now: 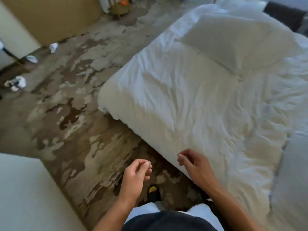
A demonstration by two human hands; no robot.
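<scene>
Head-camera view looking down at a bed covered by a rumpled white fabric duvet (pixel 191 104), which fills the centre and right of the frame above a brown-and-cream patterned carpet (pixel 75 117). A white rectangular pillow (pixel 233 45) lies on it at upper right. The right hand (pixel 194 165) hovers at the duvet's lower edge, fingers loosely curled, holding nothing; contact with the cloth is unclear. The left hand (pixel 136 172), lower centre over the carpet, is likewise loosely curled and empty. This looks like the reach before straightening the cover; next, both hands would need to grasp that near edge.
</scene>
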